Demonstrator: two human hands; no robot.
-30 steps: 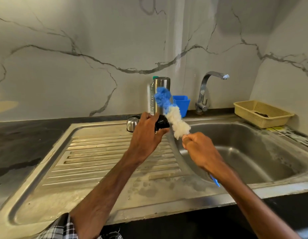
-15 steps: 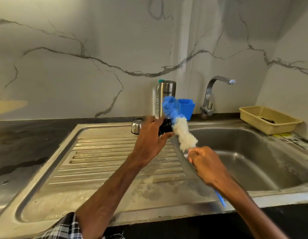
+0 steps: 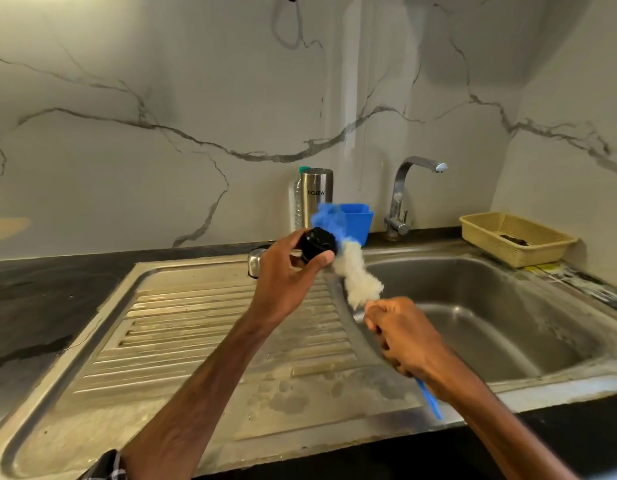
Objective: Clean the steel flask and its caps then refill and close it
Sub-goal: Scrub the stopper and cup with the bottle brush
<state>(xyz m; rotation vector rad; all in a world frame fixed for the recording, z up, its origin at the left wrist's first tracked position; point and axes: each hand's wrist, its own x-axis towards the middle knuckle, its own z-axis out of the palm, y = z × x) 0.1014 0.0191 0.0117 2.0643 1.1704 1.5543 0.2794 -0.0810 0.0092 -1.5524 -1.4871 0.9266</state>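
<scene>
Nearest, the right hand point(image 3: 405, 336) is fisted tight around the blue handle of a bottle brush point(image 3: 360, 277), fingers pressed together, angling the bristles up and away over the sink point(image 3: 508, 306), likely so drips fall into the basin. Just beyond, the left hand point(image 3: 288, 271) pinches a black cap point(image 3: 317, 243) between thumb and curled fingers, tilted toward the bristles for scrubbing; brush and cap touch. A steel cap point(image 3: 254, 262) sits behind that hand on the draining board. Farther back, the steel flask point(image 3: 315, 195) stands upright against the wall, left of the tap point(image 3: 400, 202).
</scene>
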